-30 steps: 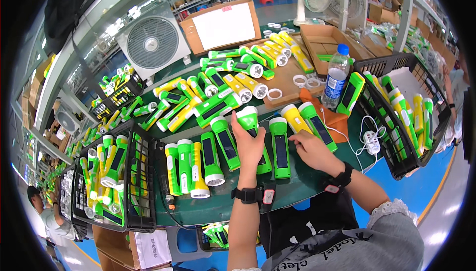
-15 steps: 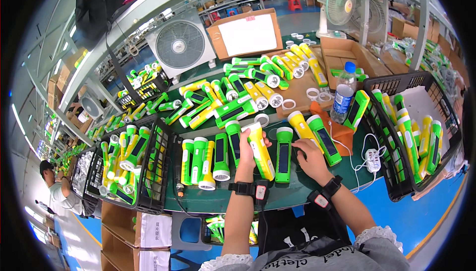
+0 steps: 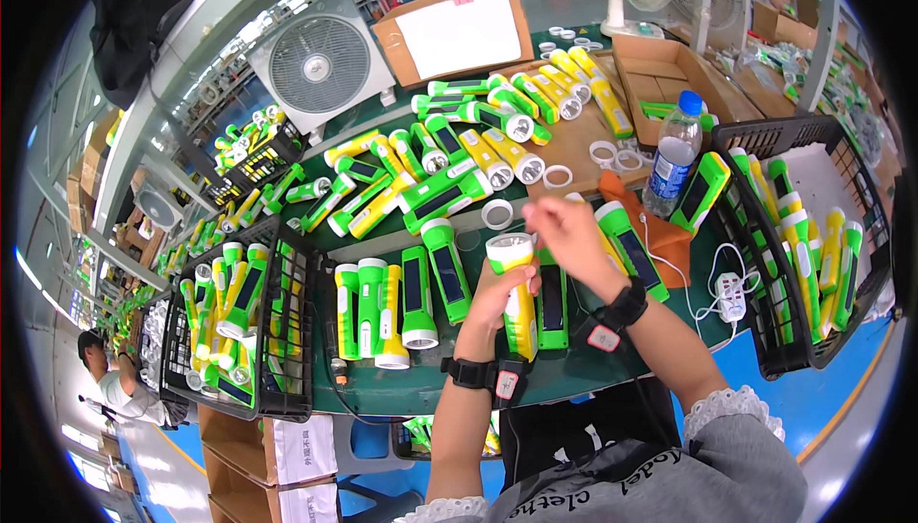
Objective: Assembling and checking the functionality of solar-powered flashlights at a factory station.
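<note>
My left hand (image 3: 497,295) is wrapped round a yellow-and-white flashlight (image 3: 519,320), its clear lens end tilted up toward me. Just right of that lens end, my right hand (image 3: 574,244) is raised with bent fingers; motion blurs them, and whether they hold anything is unclear. A green flashlight with a dark solar panel (image 3: 553,308) stands partly behind the held one. To the right lies another green solar flashlight (image 3: 634,250), beside a yellow one mostly covered by my right hand. Left of my left hand are a green solar flashlight (image 3: 446,270) and a row of green and yellow flashlights (image 3: 371,308).
Black crates of flashlights stand at left (image 3: 292,332) and right (image 3: 765,317). A white ring (image 3: 497,214) lies beyond my hands. Further right are a water bottle (image 3: 673,160), an orange cloth (image 3: 674,270) and a white power strip with cable (image 3: 731,295). A fan unit (image 3: 320,66) sits behind.
My left hand has turned the yellow flashlight so its lens end faces up toward me. My right hand has risen from the table to beside the lens end. The view has shifted slightly.
</note>
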Demonstrator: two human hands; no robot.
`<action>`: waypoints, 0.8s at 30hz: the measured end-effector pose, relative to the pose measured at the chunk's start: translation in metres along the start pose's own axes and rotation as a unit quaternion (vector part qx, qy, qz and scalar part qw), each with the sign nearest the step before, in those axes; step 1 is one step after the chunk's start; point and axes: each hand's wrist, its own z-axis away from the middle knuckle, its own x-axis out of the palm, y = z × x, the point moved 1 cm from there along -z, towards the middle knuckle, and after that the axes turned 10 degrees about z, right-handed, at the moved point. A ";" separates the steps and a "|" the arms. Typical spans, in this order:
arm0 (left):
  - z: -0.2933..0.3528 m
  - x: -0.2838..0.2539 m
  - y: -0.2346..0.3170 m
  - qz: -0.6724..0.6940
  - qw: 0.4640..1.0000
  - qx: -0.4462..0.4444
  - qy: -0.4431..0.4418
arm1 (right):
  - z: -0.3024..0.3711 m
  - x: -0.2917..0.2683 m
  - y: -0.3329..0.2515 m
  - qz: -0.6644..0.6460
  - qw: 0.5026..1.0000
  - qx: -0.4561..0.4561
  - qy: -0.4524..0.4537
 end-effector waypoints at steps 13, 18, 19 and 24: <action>0.010 0.022 -0.018 0.224 0.968 -0.112 -0.013 | 0.071 -0.142 0.051 0.425 0.888 -0.055 0.168; 0.009 0.041 -0.027 -0.003 0.993 -0.087 -0.082 | 0.026 -0.164 -0.010 0.405 0.850 -0.135 0.310; 0.010 0.062 -0.024 -0.074 0.988 -0.079 -0.112 | 0.008 -0.168 -0.008 0.397 0.856 -0.113 0.311; -0.020 0.139 -0.037 -0.647 0.691 0.055 -0.319 | -0.039 -0.185 0.007 0.375 0.909 0.076 0.165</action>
